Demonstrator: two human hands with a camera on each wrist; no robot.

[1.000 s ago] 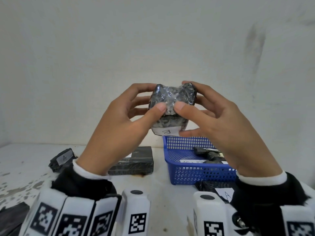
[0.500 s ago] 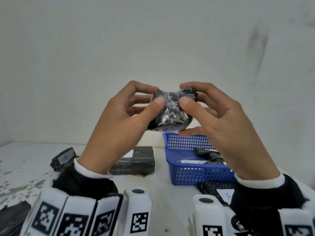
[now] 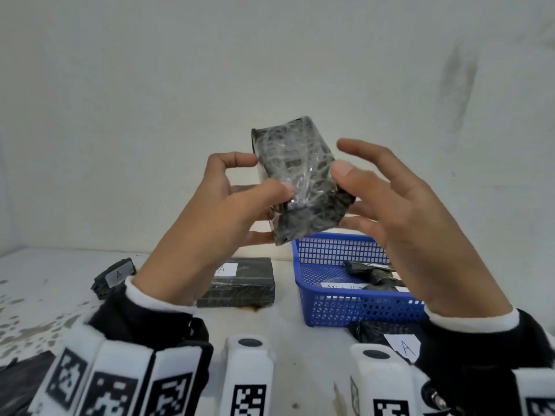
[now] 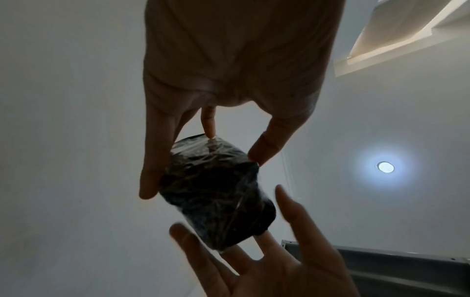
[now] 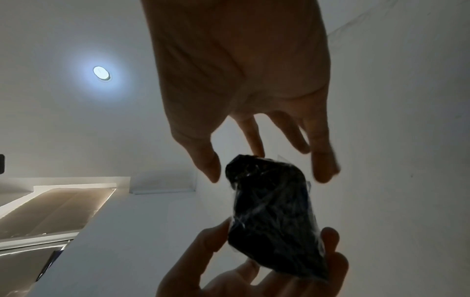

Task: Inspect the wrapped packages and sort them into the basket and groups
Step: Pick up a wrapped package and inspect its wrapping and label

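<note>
A dark package (image 3: pixel 297 178) wrapped in clear film is held up in front of the pale wall (image 3: pixel 150 100), above the worktop (image 3: pixel 45 274) and above the far left corner of the blue basket (image 3: pixel 360 310). The left hand (image 3: pixel 210 223) grips it, thumb on the near face and fingers curled round the far side; the left wrist view shows the same package (image 4: pixel 216 193) pinched between that hand's thumb and fingers. The right hand (image 3: pixel 399 211) stays loose, its fingers spread and mostly straight: the thumb tip touches the package's right edge and the lower fingers sit against its underside, while the index finger stands clear of it. In the right wrist view the package (image 5: pixel 272 217) lies just below the fingertips (image 5: pixel 257 148). Inside the basket lie dark wrapped pieces (image 3: pixel 372 274) and a white label. On the worktop to the left of the basket rests a flat black package (image 3: pixel 243 286) with a label marked A, and further left a smaller one (image 3: pixel 112 277), also marked A. Another labelled A (image 3: pixel 387 337) lies in front of the basket, just beside it.
</note>
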